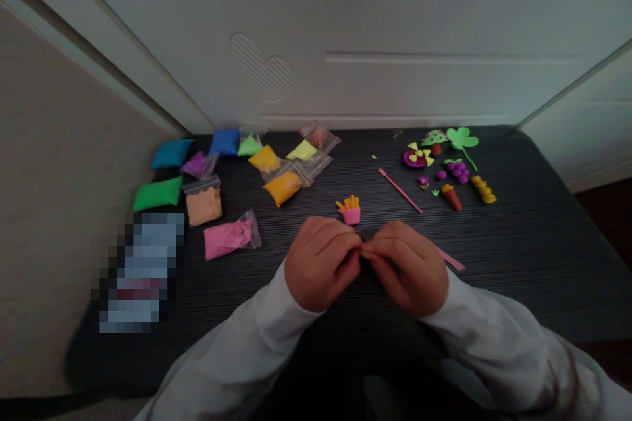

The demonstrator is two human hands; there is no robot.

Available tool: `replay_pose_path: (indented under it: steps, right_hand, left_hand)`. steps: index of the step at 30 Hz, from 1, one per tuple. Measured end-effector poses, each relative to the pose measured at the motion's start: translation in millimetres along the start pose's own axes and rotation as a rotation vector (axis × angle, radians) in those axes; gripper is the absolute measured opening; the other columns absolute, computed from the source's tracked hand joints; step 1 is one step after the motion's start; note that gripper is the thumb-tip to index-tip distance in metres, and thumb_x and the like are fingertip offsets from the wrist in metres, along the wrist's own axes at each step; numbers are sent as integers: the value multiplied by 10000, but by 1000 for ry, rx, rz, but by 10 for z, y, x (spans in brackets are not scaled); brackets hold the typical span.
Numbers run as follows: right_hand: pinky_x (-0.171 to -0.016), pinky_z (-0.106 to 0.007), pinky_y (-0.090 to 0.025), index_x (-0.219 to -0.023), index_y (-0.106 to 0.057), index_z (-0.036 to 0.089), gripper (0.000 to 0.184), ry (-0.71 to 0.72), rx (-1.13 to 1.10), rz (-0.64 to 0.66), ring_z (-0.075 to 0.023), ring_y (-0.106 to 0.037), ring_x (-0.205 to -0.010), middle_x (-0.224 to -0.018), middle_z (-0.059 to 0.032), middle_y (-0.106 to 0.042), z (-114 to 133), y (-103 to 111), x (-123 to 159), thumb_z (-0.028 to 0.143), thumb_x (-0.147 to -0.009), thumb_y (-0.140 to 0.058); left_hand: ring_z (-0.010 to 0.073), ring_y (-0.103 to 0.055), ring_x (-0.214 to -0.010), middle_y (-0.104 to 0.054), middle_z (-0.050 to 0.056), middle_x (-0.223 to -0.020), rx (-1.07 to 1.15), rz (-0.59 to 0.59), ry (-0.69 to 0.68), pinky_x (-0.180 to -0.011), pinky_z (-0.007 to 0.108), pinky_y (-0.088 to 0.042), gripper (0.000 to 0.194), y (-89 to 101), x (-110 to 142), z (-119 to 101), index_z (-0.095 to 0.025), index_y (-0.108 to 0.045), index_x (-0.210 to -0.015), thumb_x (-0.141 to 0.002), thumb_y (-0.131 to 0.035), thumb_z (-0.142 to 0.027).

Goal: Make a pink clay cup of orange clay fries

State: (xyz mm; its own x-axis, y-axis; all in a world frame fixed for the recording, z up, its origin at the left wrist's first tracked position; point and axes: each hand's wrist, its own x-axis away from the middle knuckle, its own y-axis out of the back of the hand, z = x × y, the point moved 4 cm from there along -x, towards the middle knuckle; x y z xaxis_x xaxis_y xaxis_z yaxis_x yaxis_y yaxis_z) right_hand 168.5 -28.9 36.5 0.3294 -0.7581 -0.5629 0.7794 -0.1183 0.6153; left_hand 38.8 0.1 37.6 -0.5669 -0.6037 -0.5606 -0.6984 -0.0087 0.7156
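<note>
My left hand (323, 263) and my right hand (409, 266) meet fingertip to fingertip above the dark table (276, 289). Both are closed in a pinch, and whatever is between the fingers is too small or hidden to name. Just beyond them stands a small clay model of fries in a pink box (350, 213). A pink clay tool (400, 191) lies farther back on the right. Partly behind my right hand, a flat pink strip (452, 259) sticks out.
Clay models stand at the back right: a green clover (463, 138), purple grapes (458, 172), a brown cone (451, 197) and a yellow twisted piece (484, 189). Bags of coloured clay, such as pink (230, 237) and green (158, 195), lie left. A blurred-out phone-like object (145, 270) lies nearby.
</note>
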Motion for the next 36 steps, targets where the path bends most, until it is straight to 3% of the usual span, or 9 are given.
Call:
replay_pose_path:
  steps: [12,19,27,36]
  right_hand:
    - [-652,-316,-480,-920,-545,178,205,34,56,-8,-154,-522,-739,-795,-54,-588,-32,-17,64,79,-743,-521]
    - [-654,-315,-484,-922,-550,184,214,59,45,6,-154,-529,-748,-798,-53,-591,-47,-38,69,76,-744,-503]
    - [-661,-307,-484,-924,-540,188,249,42,-7,-36,-142,-535,-738,-778,-40,-583,-44,-2,59,41,-724,-524]
    - [-649,-296,-473,-895,-544,211,219,-20,1,-46,-143,-551,-719,-757,-24,-591,-75,-8,51,68,-728,-533]
  left_hand:
    - [150,-561,-746,-642,42,-762,46,-93,-25,-708,325,-451,166,-40,38,9,-154,-576,-800,-651,-589,-80]
    - [159,-562,-733,-649,59,-753,-43,-33,-26,-705,335,-439,57,-85,38,-7,-142,-561,-738,-683,-552,-130]
    - [155,-549,-780,-633,51,-784,14,-32,21,-732,325,-427,81,-43,70,39,-145,-566,-778,-702,-542,-130]
    - [159,-543,-785,-621,43,-777,-51,51,2,-734,327,-398,61,-69,64,80,-154,-553,-768,-742,-500,-169]
